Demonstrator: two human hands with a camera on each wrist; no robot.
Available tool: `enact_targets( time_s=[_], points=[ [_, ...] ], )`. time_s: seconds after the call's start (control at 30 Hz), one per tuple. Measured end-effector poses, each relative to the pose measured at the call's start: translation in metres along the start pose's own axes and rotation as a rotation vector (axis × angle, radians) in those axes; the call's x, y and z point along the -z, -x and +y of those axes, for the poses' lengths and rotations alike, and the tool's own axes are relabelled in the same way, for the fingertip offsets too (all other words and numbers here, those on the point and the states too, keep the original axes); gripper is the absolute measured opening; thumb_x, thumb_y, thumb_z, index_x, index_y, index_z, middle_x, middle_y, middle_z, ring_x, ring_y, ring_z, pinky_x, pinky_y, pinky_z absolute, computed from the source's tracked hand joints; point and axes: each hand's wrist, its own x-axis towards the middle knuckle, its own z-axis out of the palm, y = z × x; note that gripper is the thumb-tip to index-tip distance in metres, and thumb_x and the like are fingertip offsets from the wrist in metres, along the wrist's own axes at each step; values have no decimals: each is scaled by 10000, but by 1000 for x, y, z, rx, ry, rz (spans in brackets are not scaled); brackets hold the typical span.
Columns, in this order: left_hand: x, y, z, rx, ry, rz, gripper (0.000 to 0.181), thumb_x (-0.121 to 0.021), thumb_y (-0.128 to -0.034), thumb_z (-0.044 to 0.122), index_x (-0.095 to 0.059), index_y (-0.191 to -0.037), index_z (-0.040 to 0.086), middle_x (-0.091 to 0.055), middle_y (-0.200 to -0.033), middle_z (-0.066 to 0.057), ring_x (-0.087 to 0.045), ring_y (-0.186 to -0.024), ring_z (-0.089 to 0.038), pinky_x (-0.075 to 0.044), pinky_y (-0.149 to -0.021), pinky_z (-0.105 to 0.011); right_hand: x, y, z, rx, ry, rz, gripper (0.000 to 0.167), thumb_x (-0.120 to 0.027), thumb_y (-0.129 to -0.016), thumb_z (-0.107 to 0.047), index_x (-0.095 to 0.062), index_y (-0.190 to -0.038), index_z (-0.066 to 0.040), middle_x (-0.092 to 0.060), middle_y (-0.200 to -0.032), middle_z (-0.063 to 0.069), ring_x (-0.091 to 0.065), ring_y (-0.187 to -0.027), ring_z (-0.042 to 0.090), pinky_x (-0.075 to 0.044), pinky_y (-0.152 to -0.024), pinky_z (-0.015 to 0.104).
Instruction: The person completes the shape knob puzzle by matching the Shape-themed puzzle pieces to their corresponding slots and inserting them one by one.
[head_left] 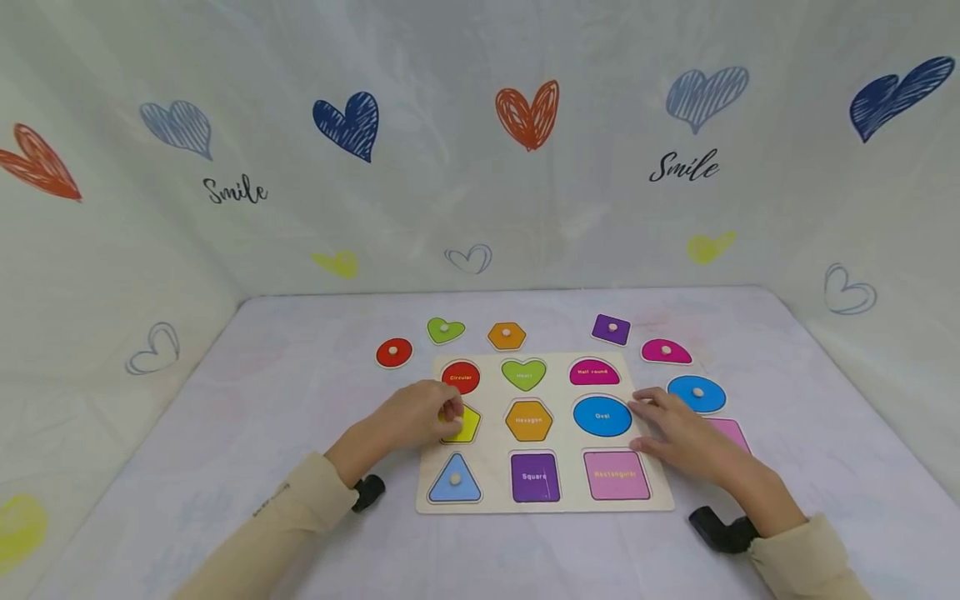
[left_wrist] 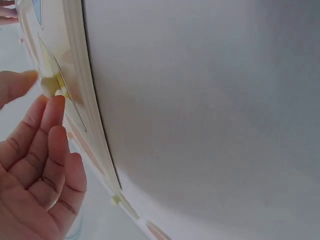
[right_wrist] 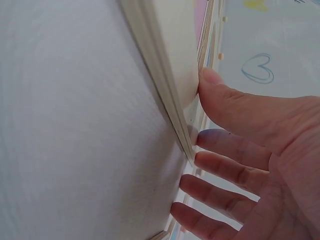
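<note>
Table: under board.
Board: flat; seven slots lacking pieces.
Right hand: wide, holding nothing, touching board's right edge; likely steadying.
Left hand: narrow around knob of pentagon; can't tell if gripping.
Loose: rectangle, oval, half round, square, hexagon, heart, circle, around board.
Triangle: in slot.
Pentagon: at slot beyond triangle; probably mid-seating; can't tell if flush.
Knob: next, probably press down flush, release, then maybe reach for circle.

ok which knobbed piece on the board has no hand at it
The blue triangle, in the near left corner of the board. Its knob stands clear, whereas the left hand is at the yellow piece; the other pieces lie off the board.
</note>
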Motion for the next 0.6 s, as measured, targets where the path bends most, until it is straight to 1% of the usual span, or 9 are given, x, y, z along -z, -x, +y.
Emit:
enact_targets(
  time_s=[0.1,0.2,0.3,0.4,0.6],
  points=[
    [5,-2,-4,9,29,7,133,-704,-806,259,-626,-867,170,-525,-696,70,-486,-711,-99,-442,-635,-212,1,-1,0,1,1,0,620,-713,-790,-306,-519,-1286,12,-454,-1282,224,-429,-1181,428,-514,-831,482],
    [13,-4,-11,12,57,39,150,-689,-823,278,-621,-901,170,-536,-696,62,-490,-685,-103,-440,-605,-208,1,-1,0,2,0,6,616,-717,-787,-298,-523,-1281,15,-459,-1278,225,-433,-1176,428,-515,-829,481],
    [22,-6,-21,6,70,85,139,-660,-846,259,-620,-925,152,-555,-717,50,-498,-671,-109,-446,-591,-205,2,-1,-1,1,2,8,613,-719,-786,-289,-524,-1278,19,-461,-1274,228,-437,-1173,429,-518,-824,478],
    [30,-8,-33,6,87,135,136,-650,-850,219,-619,-944,125,-571,-744,27,-503,-682,-122,-450,-601,-211,2,-1,-1,-1,1,5,615,-719,-786,-290,-522,-1279,21,-459,-1275,229,-434,-1175,430,-518,-822,480],
    [37,-13,-56,4,111,218,207,-657,-846,168,-603,-1024,77,-576,-774,-11,-502,-729,-157,-462,-626,-221,2,-1,-1,-1,-1,6,616,-717,-787,-297,-523,-1280,17,-460,-1279,222,-433,-1179,426,-517,-826,479]
  ],
)
